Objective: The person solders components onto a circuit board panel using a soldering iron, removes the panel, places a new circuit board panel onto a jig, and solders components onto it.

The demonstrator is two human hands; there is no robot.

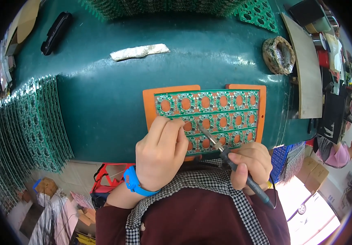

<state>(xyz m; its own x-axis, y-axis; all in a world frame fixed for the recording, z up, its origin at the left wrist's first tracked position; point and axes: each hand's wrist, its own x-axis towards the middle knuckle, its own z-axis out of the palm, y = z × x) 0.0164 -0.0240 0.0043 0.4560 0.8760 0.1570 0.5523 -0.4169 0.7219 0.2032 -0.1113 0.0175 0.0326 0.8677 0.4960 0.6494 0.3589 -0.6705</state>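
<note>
A panel of green circuit boards (223, 110) with round holes lies in an orange frame (262, 116) on the table, right in front of me. My right hand (251, 165) grips a soldering iron (214, 141) by its dark handle. The iron slants up to the left, its tip at the panel's middle row. My left hand (161, 145), with a blue band at the wrist, rests over the panel's left side. Its thumb and fingers pinch what looks like a thin wire (187, 121) close to the iron's tip. The fingers partly hide the lower left boards.
Upright green boards (33, 122) crowd the table's left side; more (159, 8) line its far edge. Beyond the panel lie a silvery strip (139, 52) and a long black object (56, 32). A rough round bowl (279, 55) and a wooden board (304, 69) stand right. Another person (337, 153) is far right.
</note>
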